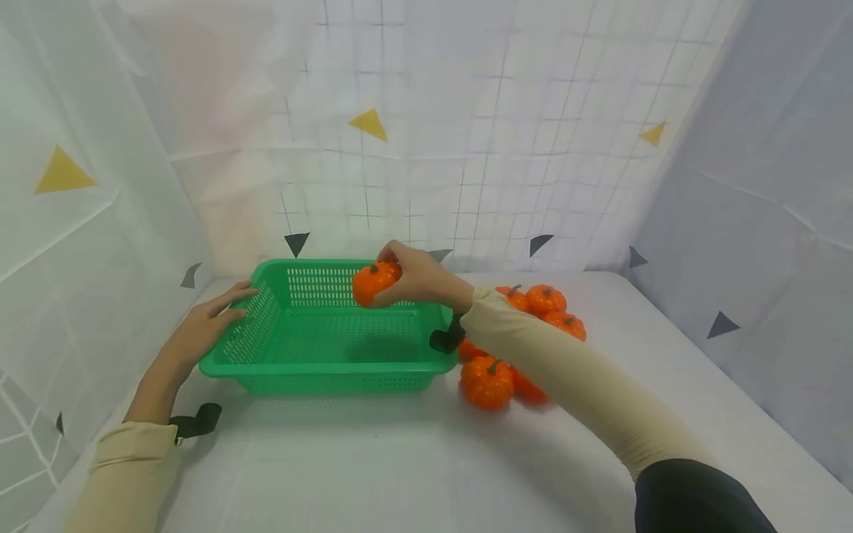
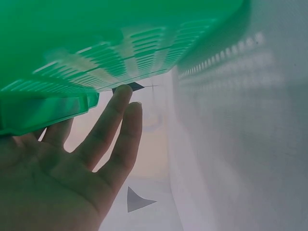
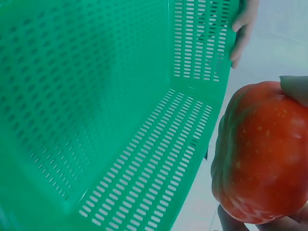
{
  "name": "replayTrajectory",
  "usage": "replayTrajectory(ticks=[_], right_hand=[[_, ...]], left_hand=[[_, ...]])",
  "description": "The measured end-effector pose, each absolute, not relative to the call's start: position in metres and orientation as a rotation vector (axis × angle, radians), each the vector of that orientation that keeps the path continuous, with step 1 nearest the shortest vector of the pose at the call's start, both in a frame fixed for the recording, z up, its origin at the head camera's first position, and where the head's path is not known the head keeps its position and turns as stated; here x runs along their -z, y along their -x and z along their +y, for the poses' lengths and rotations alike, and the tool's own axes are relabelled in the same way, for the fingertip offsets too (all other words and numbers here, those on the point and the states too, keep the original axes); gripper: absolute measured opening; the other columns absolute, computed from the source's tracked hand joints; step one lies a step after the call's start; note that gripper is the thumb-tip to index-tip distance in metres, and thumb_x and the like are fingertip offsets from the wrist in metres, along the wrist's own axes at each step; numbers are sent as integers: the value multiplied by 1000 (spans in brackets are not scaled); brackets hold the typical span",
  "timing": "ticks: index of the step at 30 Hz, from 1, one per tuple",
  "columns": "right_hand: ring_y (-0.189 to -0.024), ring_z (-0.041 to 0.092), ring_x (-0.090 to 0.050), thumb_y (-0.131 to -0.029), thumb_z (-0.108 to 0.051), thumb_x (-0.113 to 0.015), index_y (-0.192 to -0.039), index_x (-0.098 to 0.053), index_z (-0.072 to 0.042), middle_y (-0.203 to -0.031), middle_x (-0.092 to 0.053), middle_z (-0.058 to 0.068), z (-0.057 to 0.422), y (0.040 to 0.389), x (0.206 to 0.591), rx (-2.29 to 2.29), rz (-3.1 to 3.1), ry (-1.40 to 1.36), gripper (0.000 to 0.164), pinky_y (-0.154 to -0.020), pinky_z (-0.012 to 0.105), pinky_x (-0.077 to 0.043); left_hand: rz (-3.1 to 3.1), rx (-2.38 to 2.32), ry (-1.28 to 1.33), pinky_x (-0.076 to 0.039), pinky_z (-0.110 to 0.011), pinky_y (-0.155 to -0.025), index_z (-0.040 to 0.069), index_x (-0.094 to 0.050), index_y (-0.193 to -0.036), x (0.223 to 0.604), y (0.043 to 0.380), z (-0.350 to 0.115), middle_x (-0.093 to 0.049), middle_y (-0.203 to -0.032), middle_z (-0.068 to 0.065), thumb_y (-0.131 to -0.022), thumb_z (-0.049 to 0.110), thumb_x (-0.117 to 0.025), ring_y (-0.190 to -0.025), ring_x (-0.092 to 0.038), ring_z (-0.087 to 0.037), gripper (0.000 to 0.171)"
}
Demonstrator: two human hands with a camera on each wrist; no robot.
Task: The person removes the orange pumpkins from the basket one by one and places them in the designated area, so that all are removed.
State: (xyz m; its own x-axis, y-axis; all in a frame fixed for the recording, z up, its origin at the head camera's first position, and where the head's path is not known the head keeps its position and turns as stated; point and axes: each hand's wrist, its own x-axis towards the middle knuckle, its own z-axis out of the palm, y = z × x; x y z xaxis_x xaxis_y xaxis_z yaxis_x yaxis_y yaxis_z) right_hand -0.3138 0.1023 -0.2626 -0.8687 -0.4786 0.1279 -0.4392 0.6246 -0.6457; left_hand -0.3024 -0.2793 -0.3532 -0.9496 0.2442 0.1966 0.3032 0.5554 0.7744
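Observation:
A small orange pumpkin (image 1: 372, 286) is held in my right hand (image 1: 424, 277), above the back part of a green plastic basket (image 1: 326, 369). In the right wrist view the pumpkin (image 3: 264, 154) shows large and shiny, gripped between thumb and fingers, with the perforated basket wall (image 3: 144, 168) beside it. At the basket's left side is my left hand (image 1: 203, 326), its fingers extended along the rim. From the left wrist, that hand (image 2: 57, 178) appears under the rim with its fingers nearly straight. The basket's floor is bare where it shows.
Right of the basket, several more orange pumpkins (image 1: 488, 383) lie in a group on the white table (image 1: 346, 466), partly hidden by my right forearm. White sheeting (image 1: 426, 178) with a grid and yellow and dark triangles stands behind and at both sides.

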Motion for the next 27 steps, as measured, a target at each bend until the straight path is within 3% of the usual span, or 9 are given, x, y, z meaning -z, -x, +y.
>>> replayTrajectory(ticks=[10, 27], right_hand=[[-106, 22, -61, -76, -26, -91, -127, -53, -13, -129, -61, 5, 132, 298, 258, 1149, 2813, 733, 65, -91, 36, -54], [-108, 22, -62, -77, -29, -91, -131, -53, -21, -128, -61, 0, 175, 269, 259, 1286, 2810, 669, 66, -91, 40, -56]], left_hand=[[-2720, 1367, 461, -13, -83, -109, 5, -42, -158, 352, 303, -279, -19, -171, -13, -111, 23, -47, -154, -8, -50, 51], [-2738, 1330, 456, -15, -83, -108, 6, -43, -158, 354, 304, -279, -20, -171, -14, -111, 23, -46, -153, -9, -51, 50]])
